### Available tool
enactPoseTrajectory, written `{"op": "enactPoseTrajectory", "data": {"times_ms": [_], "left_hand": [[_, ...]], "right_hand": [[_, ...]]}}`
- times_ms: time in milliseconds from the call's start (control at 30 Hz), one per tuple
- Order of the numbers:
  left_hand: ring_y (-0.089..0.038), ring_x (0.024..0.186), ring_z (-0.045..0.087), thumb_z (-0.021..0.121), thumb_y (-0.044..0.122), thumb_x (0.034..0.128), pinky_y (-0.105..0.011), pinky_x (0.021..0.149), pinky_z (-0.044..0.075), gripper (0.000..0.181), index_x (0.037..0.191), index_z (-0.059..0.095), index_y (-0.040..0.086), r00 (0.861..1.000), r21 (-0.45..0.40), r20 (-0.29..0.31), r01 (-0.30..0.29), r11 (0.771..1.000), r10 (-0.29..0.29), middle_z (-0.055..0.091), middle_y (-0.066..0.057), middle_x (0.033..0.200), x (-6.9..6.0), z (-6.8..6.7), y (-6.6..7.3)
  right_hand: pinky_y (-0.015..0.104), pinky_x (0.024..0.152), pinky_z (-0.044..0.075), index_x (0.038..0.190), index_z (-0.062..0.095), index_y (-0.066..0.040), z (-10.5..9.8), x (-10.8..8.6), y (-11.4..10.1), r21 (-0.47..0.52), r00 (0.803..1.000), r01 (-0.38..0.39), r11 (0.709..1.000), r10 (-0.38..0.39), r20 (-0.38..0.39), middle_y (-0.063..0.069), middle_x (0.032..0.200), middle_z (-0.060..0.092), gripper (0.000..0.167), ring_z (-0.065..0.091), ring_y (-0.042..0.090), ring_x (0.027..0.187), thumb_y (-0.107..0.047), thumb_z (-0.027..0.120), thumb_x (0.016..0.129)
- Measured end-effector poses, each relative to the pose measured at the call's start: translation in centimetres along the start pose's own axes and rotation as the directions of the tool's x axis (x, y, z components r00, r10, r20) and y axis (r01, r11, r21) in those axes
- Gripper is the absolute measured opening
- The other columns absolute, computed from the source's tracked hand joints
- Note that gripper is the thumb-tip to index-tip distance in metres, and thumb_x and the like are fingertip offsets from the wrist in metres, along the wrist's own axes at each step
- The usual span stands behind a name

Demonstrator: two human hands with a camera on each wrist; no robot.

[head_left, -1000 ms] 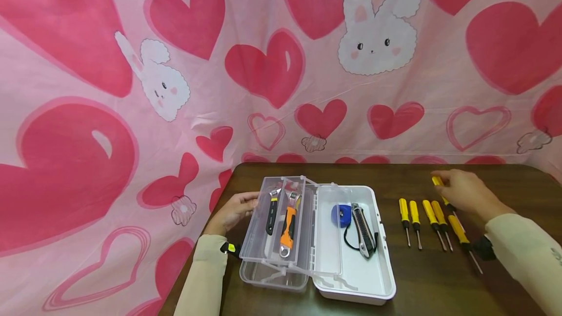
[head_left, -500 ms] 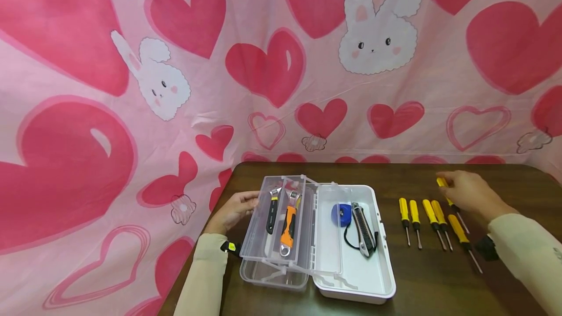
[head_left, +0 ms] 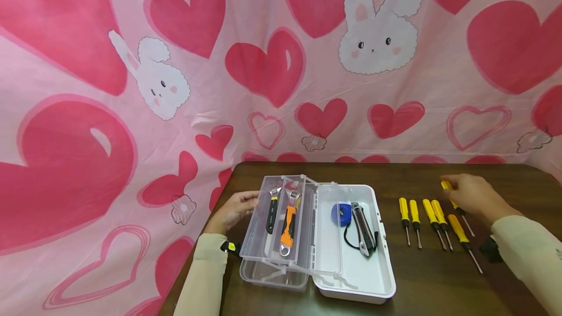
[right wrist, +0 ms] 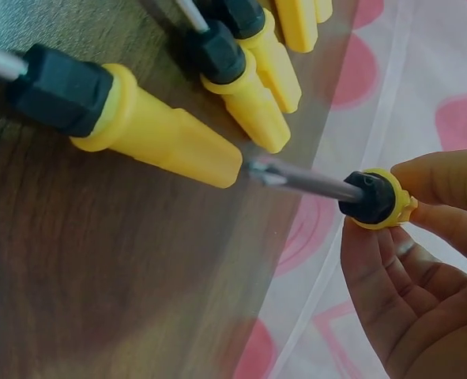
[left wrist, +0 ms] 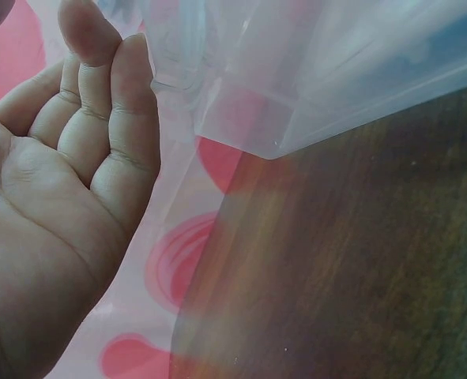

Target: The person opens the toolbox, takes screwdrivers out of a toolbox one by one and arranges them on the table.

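Observation:
My right hand pinches a screwdriver by its yellow handle, at the table's right side. Its metal shaft points away from the fingers in the right wrist view, where the black collar shows. Beside the toolbox's left edge is my left hand, its fingertips at the clear tray; in the left wrist view the fingers are loosely bent, holding nothing. In that tray lie a black adjustable wrench and an orange-handled wrench. The white toolbox base stands unfolded to the right.
Inside the base are a blue tape measure and a silver-and-black tool. Several yellow-handled screwdrivers lie in a row between the box and my right hand. A single screwdriver lies nearest that hand. A patterned cloth hangs behind the table.
My right hand has shifted a little to the right with the pinched screwdriver, and more of its shaft shows. My left hand and the toolbox have stayed in place.

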State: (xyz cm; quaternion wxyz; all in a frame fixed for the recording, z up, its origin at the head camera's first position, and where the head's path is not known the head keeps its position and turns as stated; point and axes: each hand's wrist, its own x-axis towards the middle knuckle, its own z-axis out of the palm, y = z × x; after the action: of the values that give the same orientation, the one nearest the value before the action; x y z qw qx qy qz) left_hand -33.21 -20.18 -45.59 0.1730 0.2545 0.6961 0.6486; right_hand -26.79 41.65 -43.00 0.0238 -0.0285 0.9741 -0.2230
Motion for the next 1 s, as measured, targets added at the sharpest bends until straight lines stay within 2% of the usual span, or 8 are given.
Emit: {"op": "enactPoseTrajectory", "data": {"times_ms": [133,433,800,1000], "left_hand": [[-0.022,0.096,0.065,0.054,0.009,0.0989,-0.038,0.089,0.05,0.042,0.136,0.048,-0.01,1.0,0.006,0.007,-0.005,1.0,0.005,0.069,-0.006,0.112,0.0,-0.1,0.0],[-0.022,0.095,0.065,0.055,0.01,0.0983,-0.04,0.09,0.05,0.044,0.136,0.047,-0.011,1.0,0.016,-0.011,0.016,1.0,-0.016,0.068,-0.006,0.112,-0.1,0.2,0.3],[-0.02,0.094,0.065,0.056,0.009,0.0975,-0.037,0.087,0.051,0.046,0.135,0.045,-0.015,1.0,-0.019,-0.006,0.014,1.0,-0.014,0.069,-0.004,0.11,-0.1,0.2,0.3],[-0.019,0.095,0.064,0.054,0.008,0.0982,-0.037,0.087,0.051,0.045,0.135,0.045,-0.016,1.0,-0.007,-0.003,0.013,1.0,-0.013,0.068,-0.004,0.11,-0.1,0.2,0.3]], "right_hand": [[0.062,0.075,0.048,0.137,0.042,0.013,0.0,-0.2,0.2,0.011,1.0,-0.017,1.0,0.017,0.014,0.041,0.121,0.049,0.06,0.055,0.048,0.095,-0.02,0.062,0.091],[0.067,0.077,0.044,0.137,0.042,0.013,0.1,-0.3,0.7,0.004,0.999,-0.026,1.0,0.025,0.036,0.042,0.122,0.048,0.061,0.056,0.046,0.092,-0.023,0.062,0.092],[0.073,0.081,0.037,0.135,0.043,0.013,0.3,-0.3,1.7,-0.017,0.999,-0.017,1.0,0.017,0.03,0.043,0.123,0.047,0.06,0.05,0.057,0.101,-0.024,0.063,0.092],[0.069,0.077,0.042,0.132,0.044,0.015,0.1,-0.3,1.8,-0.02,0.999,-0.024,1.0,0.024,0.032,0.041,0.116,0.052,0.057,0.056,0.043,0.086,-0.019,0.062,0.091]]}}
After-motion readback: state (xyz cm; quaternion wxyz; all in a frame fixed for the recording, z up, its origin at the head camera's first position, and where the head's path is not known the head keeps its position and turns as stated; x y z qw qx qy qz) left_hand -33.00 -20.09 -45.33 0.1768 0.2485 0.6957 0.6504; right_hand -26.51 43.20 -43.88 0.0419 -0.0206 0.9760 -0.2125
